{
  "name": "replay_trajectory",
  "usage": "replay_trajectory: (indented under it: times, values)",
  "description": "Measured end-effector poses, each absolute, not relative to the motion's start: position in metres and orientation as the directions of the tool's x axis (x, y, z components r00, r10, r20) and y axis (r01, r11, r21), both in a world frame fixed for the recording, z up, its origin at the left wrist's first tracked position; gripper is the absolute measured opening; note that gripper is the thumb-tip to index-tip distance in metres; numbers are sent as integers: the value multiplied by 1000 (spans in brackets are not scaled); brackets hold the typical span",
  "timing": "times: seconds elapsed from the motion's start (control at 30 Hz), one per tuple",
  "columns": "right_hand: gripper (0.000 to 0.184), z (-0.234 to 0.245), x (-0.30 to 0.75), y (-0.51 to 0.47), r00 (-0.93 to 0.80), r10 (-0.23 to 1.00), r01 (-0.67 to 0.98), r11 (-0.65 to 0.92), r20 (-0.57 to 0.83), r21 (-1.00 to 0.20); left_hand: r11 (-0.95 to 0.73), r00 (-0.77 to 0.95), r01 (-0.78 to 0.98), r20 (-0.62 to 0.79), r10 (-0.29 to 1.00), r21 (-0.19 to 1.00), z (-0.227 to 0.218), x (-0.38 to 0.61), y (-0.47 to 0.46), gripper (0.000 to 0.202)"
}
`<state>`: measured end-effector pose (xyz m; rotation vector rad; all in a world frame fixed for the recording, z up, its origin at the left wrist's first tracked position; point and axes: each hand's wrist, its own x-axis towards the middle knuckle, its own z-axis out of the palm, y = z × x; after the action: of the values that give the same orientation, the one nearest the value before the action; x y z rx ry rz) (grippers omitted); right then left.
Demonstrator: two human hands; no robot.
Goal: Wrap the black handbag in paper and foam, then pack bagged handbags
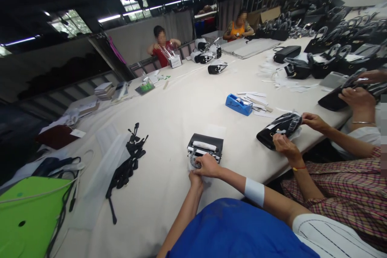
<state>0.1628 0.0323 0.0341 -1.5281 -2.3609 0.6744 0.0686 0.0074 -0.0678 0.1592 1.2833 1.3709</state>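
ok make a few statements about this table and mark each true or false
1. The right hand is at the black bag. True.
2. The left hand holds the blue tape dispenser. False: it stands apart on the table.
3. Loose black strips lie left of the bag. True.
4. The pale band is round the left forearm. False: it is round the right.
5. A co-worker's hands are on another black bag. True.

Right fingers (198, 163) seemingly pinch clear wrapping (192, 156) at a black bag (213, 138); left fingers (193, 175) beside.
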Motion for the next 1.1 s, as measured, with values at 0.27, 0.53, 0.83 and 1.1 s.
replay_trajectory:
  times: [0.27,0.53,0.83,1.1]
  values:
    - [46,23,170,15,-649,750,610,612,126,-503,382,58,-753,-523,850,537,-50,35,-17,22]
    - [42,12,170,1,-684,713,576,659,157,-483,411,126,-767,-513,849,493,-33,27,-30,22]
    - [25,-8,165,-14,-526,847,762,429,-78,-485,457,13,-715,-644,765,529,-60,36,-26,20]
    - [20,10,161,6,-503,834,832,397,-226,-387,377,-108,-701,-612,783,605,-57,37,-28,21]
